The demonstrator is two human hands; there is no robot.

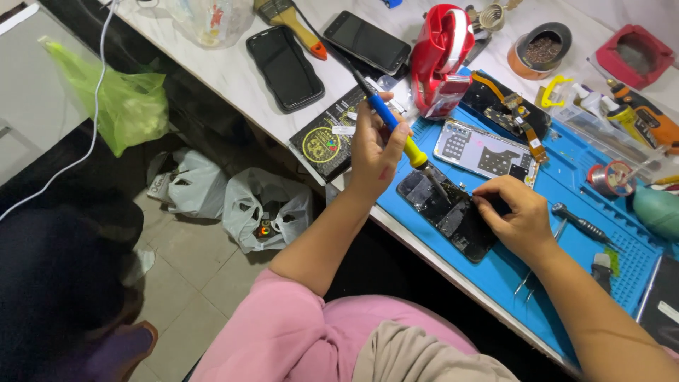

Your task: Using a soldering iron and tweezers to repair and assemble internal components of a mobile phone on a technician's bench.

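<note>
My left hand (375, 145) grips a soldering iron (397, 131) with a blue and yellow handle, its tip slanting down onto an opened dark phone (447, 212) lying on a blue work mat (566, 191). My right hand (515, 216) rests on the right end of that phone, fingers curled and pressing on it; whether it pinches anything is hidden. A second opened phone body (484, 150) with exposed boards lies just beyond on the mat.
Two dark phones (284, 67) (368, 41), a brush (293, 25), a red holder (440, 60), a solder spool (614, 177), a screwdriver (583, 224) and tweezers (529, 279) lie on the white bench. Plastic bags (265, 209) sit on the floor at left.
</note>
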